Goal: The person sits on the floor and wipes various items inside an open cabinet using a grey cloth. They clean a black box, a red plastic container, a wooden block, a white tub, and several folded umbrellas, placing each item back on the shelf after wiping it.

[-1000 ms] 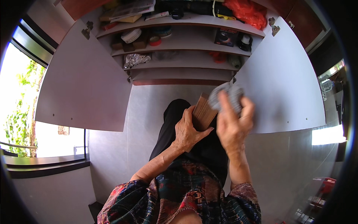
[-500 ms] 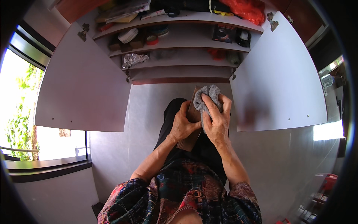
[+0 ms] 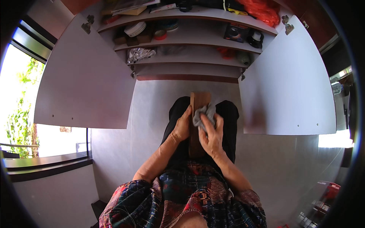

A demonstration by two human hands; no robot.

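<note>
A long brown wooden block or box (image 3: 200, 98) stretches away from me above my lap; whether it is hollow I cannot tell. My left hand (image 3: 183, 126) is closed on its left side, around the middle. A crumpled grey knitted cloth (image 3: 205, 114) is bunched under the fingers of my right hand (image 3: 213, 137). That hand presses the cloth against the upper face of the wood, toward its right edge. The lower end of the wood reaches close to my patterned shirt (image 3: 178, 186).
Ahead stands a cabinet with its left door (image 3: 87, 79) and right door (image 3: 292, 87) swung wide. Its shelves (image 3: 182, 40) hold a red plastic bag (image 3: 260, 11), a small dark box (image 3: 235, 33) and crumpled foil (image 3: 140, 55). A window (image 3: 45, 140) is at left.
The wood has turned from a slant to nearly straight ahead, showing more of its far end. My right hand and the cloth have moved a little nearer and left along it.
</note>
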